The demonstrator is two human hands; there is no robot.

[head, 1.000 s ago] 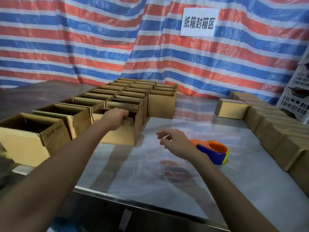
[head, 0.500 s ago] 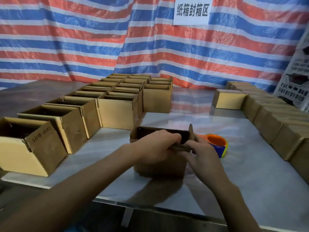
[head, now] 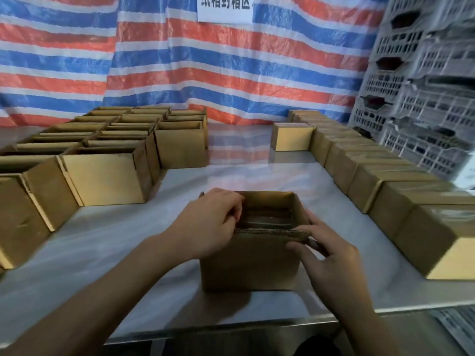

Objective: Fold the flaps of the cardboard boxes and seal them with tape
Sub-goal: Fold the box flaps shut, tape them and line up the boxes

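An open cardboard box stands near the table's front edge, its top open and its near flap edge showing as a corrugated strip. My left hand grips the box's left rim, fingers curled over the edge into the opening. On the right side my right hand holds the box, thumb on the near right corner and fingers along the right wall. The tape dispenser is out of sight.
Several open boxes stand in rows at the left. A row of closed boxes runs along the right side, one more at the back. Grey plastic crates are stacked at the far right. The steel table has a striped tarp behind it.
My left hand took a box from the left rows and brought it to the front centre. Both hands now hold its rim. The camera tilted down and the tape dispenser left the view.
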